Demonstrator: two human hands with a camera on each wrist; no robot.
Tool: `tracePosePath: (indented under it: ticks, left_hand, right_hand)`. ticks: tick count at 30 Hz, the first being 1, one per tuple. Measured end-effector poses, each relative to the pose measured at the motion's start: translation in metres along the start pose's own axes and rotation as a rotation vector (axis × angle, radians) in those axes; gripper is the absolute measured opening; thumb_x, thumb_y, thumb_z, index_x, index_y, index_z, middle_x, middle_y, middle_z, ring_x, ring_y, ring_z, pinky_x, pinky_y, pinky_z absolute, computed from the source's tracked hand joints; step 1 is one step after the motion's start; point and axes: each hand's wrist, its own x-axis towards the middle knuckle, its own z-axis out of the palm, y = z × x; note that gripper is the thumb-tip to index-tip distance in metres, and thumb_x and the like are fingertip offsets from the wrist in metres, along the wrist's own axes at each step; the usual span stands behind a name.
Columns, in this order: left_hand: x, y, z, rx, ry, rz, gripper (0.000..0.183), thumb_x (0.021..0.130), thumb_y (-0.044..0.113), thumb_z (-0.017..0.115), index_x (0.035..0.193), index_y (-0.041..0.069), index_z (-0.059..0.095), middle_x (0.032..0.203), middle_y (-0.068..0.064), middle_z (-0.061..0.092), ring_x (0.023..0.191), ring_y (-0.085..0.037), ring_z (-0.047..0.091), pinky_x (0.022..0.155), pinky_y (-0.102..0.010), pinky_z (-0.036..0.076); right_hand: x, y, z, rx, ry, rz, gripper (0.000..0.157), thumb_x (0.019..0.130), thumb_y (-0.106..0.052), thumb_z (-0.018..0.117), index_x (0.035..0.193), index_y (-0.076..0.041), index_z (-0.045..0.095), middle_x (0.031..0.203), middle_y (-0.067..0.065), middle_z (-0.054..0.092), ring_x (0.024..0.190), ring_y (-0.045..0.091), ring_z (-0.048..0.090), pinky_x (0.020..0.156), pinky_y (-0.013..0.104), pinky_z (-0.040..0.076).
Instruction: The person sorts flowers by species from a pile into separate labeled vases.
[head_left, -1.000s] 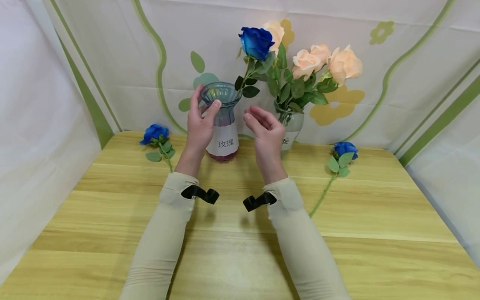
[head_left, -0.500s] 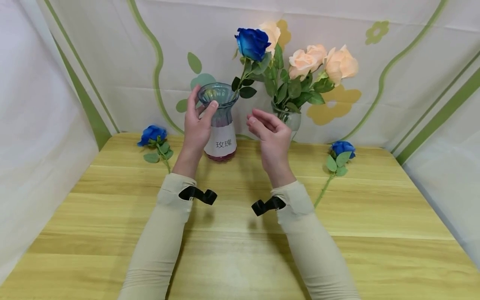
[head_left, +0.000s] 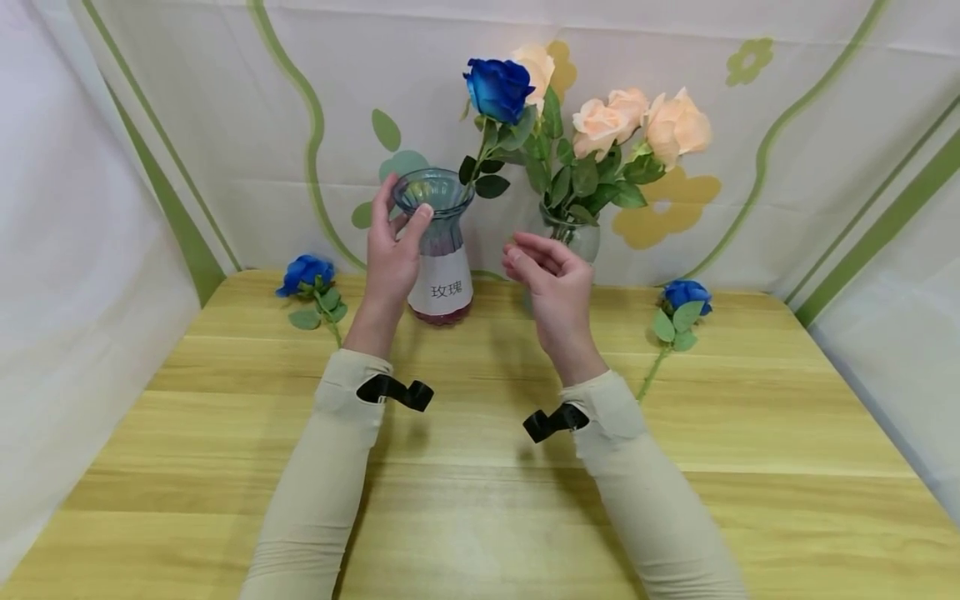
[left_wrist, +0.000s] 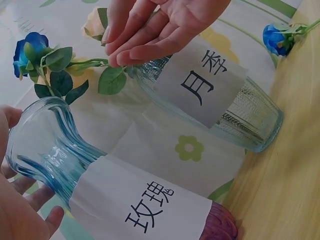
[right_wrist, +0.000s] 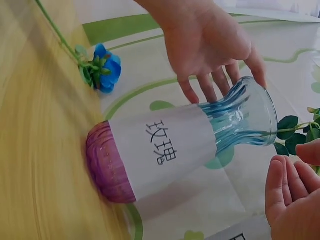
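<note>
My left hand (head_left: 392, 271) grips the flared neck of a blue-to-purple glass vase (head_left: 444, 279), thumb at the front of the rim and fingers round the far left side. The vase stands on the table and bears a white paper label with Chinese characters. One blue rose (head_left: 498, 90) stands in it, leaning right over the rim. To the right of this vase, my right hand (head_left: 561, 300) is in the air with loosely bent fingers, holding nothing. Behind it is a clear glass vase (left_wrist: 260, 115), also labelled, with several peach roses (head_left: 678, 129).
A blue rose (head_left: 306, 275) lies on the wooden table (head_left: 465, 517) left of the left hand. Another blue rose (head_left: 686, 297) lies to the right, its lower stem hidden by the right sleeve. A patterned cloth (head_left: 285, 208) hangs close behind the vases.
My right hand has drawn away from the blue rose's vase, rightward and toward me. The left hand keeps its hold on the vase, and the rose has stayed in it.
</note>
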Motion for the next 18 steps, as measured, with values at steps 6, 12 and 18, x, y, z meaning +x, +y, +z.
tracePosePath:
  ticks: [6, 12, 18]
  left_hand:
    - [-0.009, 0.014, 0.0, 0.003, -0.005, -0.012, 0.067, 0.1, 0.03, 0.055, 0.157, 0.027, 0.021, 0.163, 0.0, 0.02, 0.143, -0.024, 0.034, 0.115, -0.044, 0.034]
    - [0.003, -0.005, -0.006, 0.004, 0.011, 0.006, 0.069, 0.098, 0.033, 0.059, 0.156, 0.03, 0.022, 0.163, 0.003, 0.022, 0.142, -0.021, 0.036, 0.115, -0.044, 0.035]
    - [0.008, -0.012, -0.004, -0.003, -0.005, 0.018, 0.073, 0.097, 0.038, 0.061, 0.157, 0.032, 0.021, 0.162, 0.006, 0.021, 0.142, -0.02, 0.035, 0.114, -0.044, 0.035]
  right_hand:
    - [-0.003, -0.001, -0.013, -0.006, -0.012, 0.008, 0.029, 0.089, -0.008, 0.072, 0.115, 0.003, 0.068, 0.101, 0.015, 0.073, 0.087, 0.025, 0.072, 0.08, 0.032, 0.059]
    - [-0.005, -0.001, -0.026, 0.006, -0.015, 0.011, 0.033, 0.088, -0.005, 0.072, 0.118, 0.007, 0.065, 0.097, 0.012, 0.074, 0.086, 0.024, 0.073, 0.079, 0.035, 0.06]
    - [-0.009, -0.007, -0.041, -0.014, 0.006, -0.004, 0.039, 0.089, -0.008, 0.073, 0.121, 0.01, 0.061, 0.103, 0.018, 0.073, 0.086, 0.024, 0.072, 0.077, 0.035, 0.06]
